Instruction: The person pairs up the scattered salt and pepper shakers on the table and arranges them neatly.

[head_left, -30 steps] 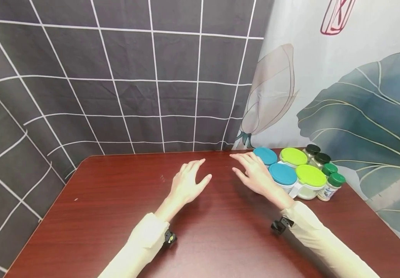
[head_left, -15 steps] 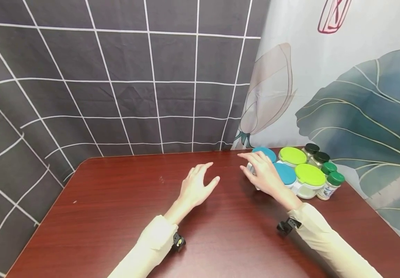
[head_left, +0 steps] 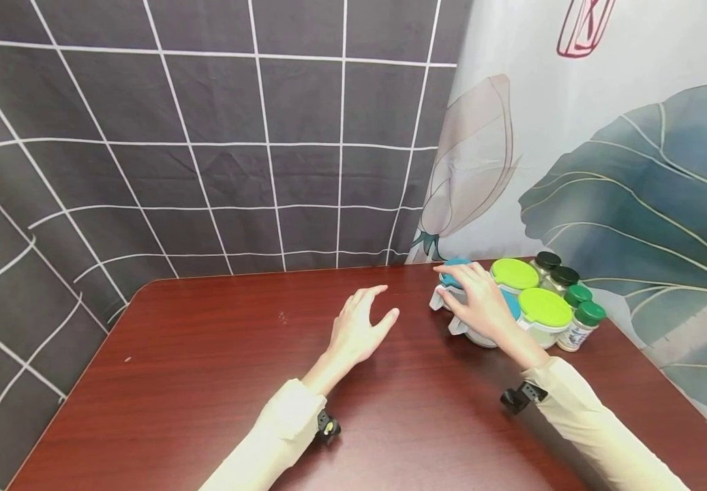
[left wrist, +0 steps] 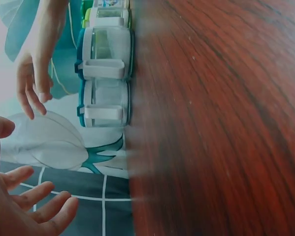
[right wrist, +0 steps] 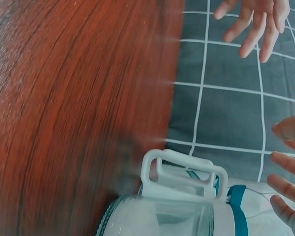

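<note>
My right hand (head_left: 478, 300) hovers over two blue-lidded clear jars at the right of the table, its fingers loosely spread and holding nothing. In the head view it covers parts of their blue lids (head_left: 455, 264). The left wrist view shows a gap between that hand (left wrist: 39, 54) and the nearer jar (left wrist: 108, 51) and farther jar (left wrist: 105, 103), both with white handles. A handle (right wrist: 184, 172) also shows up close in the right wrist view. My left hand (head_left: 359, 331) is over the middle of the table, fingers relaxed, thumb apart, nothing in it.
Two jars with lime-green lids (head_left: 546, 307) stand right of the blue-lidded ones. Beyond them are shakers with black caps (head_left: 564, 275) and green caps (head_left: 590, 314). A dark gridded curtain (head_left: 236, 170) and a leaf-printed curtain (head_left: 635, 191) border the reddish-brown table (head_left: 206, 382).
Both hands have drifted right. The right hand has come over the blue-lidded jars, and their white handles now show left of it. The head view has shifted slightly.
</note>
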`<state>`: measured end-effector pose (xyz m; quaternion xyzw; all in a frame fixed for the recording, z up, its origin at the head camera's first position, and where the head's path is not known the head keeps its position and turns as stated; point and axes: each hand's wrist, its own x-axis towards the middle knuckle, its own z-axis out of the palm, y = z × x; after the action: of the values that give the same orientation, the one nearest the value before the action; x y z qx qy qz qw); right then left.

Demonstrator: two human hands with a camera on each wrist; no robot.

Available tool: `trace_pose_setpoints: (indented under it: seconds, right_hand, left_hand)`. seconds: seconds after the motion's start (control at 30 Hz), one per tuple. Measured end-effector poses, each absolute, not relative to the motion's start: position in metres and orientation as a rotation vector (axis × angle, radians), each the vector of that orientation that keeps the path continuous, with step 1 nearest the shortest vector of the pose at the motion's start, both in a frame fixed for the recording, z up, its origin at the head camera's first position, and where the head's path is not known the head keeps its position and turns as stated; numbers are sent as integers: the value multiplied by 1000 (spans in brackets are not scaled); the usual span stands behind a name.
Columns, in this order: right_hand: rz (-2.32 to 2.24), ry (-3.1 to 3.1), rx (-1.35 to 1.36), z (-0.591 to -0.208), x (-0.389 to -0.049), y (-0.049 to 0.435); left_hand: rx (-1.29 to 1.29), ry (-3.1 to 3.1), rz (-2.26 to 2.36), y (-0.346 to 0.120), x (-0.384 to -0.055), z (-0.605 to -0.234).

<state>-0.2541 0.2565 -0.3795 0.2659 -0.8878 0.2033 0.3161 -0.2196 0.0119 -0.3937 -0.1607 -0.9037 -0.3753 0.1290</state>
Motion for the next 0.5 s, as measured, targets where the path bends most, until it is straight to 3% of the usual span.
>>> trace_pose_setpoints:
  seconds: [0.5]
  right_hand:
    - [556,-2321,688,-373,-254,278]
  left_hand:
    - [-492,-2623,-1198,31,-219,-398]
